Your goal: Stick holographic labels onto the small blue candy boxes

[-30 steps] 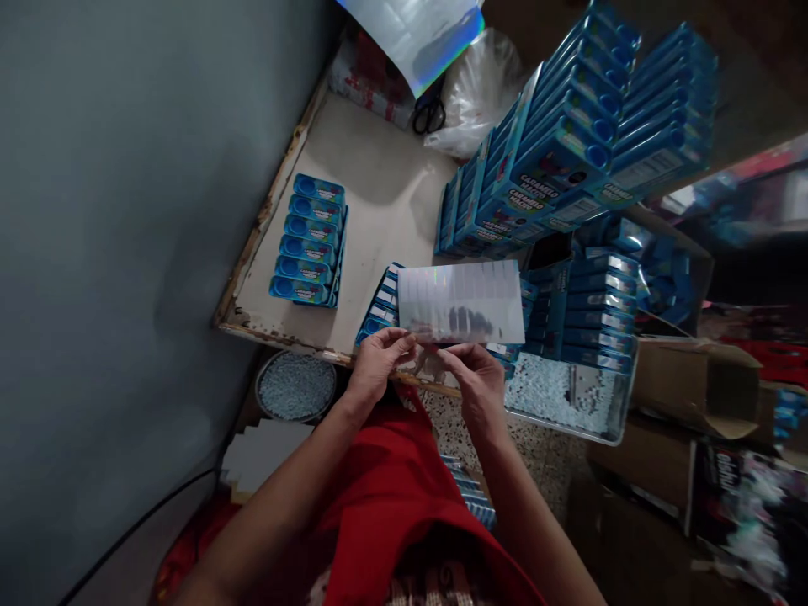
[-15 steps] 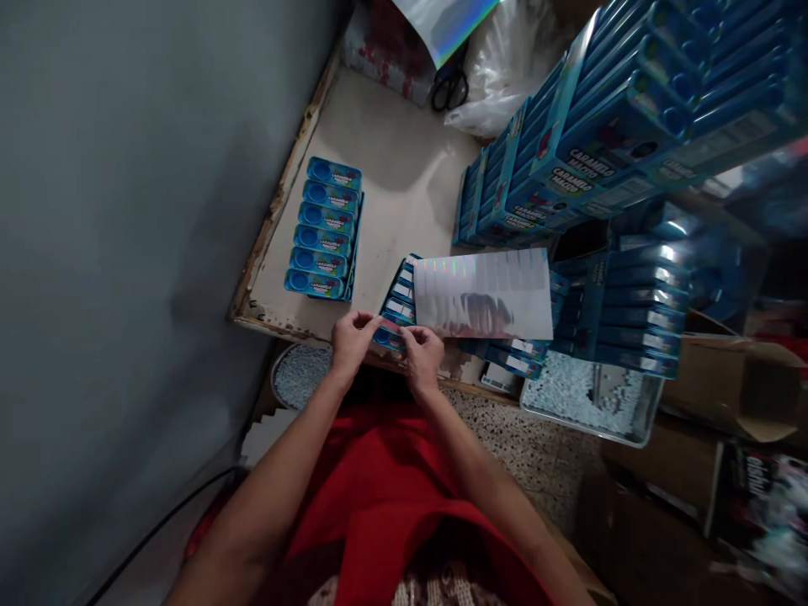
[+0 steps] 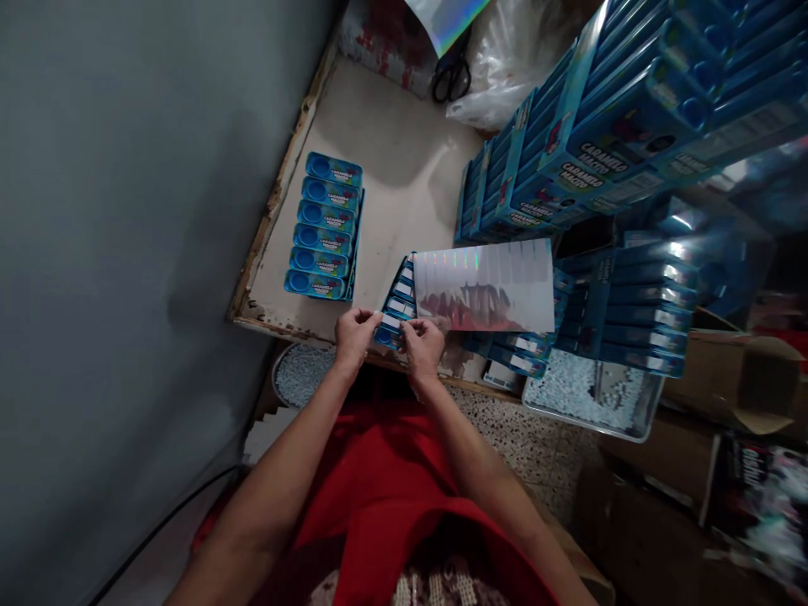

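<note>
A small shiny sticker strip (image 3: 391,321) is stretched between my two hands, just over a row of blue candy boxes (image 3: 387,337). My left hand (image 3: 354,338) pinches its left end with thumb and forefinger. At the other end, my right hand (image 3: 422,345) pinches it the same way. Several boxes in this row carry pale strips like it. Just right of them a silvery sticker sheet (image 3: 486,286) lies over the row and hides part of it.
Another row of blue boxes (image 3: 323,227) stands at the table's left. Tall box stacks (image 3: 568,160) rise at the right. Black scissors (image 3: 451,80) lie at the back by a plastic bag (image 3: 505,59). A metal tray of pale candies (image 3: 584,396) and a round container (image 3: 300,374) flank the table's front edge.
The strip now looks pale instead of reddish, lying flatter over the front boxes. My hands have barely moved, and the view has shifted slightly.
</note>
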Available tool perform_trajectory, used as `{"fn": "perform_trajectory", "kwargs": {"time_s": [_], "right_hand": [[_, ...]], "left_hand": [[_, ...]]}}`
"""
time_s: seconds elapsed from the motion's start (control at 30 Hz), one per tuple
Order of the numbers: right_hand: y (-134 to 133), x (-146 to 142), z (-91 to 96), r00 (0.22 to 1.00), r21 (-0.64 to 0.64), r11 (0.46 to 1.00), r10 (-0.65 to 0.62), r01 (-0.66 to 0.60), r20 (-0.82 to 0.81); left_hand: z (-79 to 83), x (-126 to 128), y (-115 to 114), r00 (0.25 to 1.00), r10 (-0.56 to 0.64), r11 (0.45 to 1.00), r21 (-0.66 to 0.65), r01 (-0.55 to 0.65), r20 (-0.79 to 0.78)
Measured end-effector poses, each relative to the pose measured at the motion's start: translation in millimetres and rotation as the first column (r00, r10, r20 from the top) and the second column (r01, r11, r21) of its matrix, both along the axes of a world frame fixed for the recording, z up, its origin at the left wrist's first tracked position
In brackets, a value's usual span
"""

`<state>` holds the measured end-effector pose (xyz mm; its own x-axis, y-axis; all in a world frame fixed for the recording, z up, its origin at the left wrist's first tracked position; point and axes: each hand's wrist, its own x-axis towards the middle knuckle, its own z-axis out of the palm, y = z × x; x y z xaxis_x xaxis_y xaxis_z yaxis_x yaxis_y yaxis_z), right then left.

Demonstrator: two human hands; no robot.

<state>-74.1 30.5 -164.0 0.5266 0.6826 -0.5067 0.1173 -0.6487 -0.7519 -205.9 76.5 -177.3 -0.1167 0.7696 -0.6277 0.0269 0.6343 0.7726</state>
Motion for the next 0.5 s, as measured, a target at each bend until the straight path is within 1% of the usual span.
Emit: {"fn": "perform_trajectory", "kwargs": {"time_s": [0.1, 0.23, 0.37, 0.43, 0.5], "right_hand": [[-1, -1, -2.7, 0.997, 0.003, 1.000, 0.014, -0.014, 0.075], [0, 1, -3.5, 0.986, -0.036, 0.998, 0.049, -0.044, 0.158], [7, 6, 2.0, 0.956, -0.129, 0.991, 0.069, -0.033, 0.284], [11, 6, 6.1, 0.947, -0.180, 0.983, 0.097, -0.043, 0.307], [13, 2, 11.3, 0.944, -0.208, 0.976, 0.127, -0.064, 0.305]], "left_hand": [[-0.6, 2, 1, 0.999, 0.039, 0.998, -0.040, -0.039, 0.018], [-5.5, 3, 2, 0.990, 0.115, 0.990, -0.088, -0.108, 0.077], [-16.0, 9, 2, 0.962, 0.189, 0.961, -0.237, -0.141, 0.194], [-21.8, 15, 3, 0.964, 0.195, 0.951, -0.277, -0.140, 0.182], [-25.8, 20, 6, 0.973, 0.200, 0.949, -0.269, -0.162, 0.119]]}}
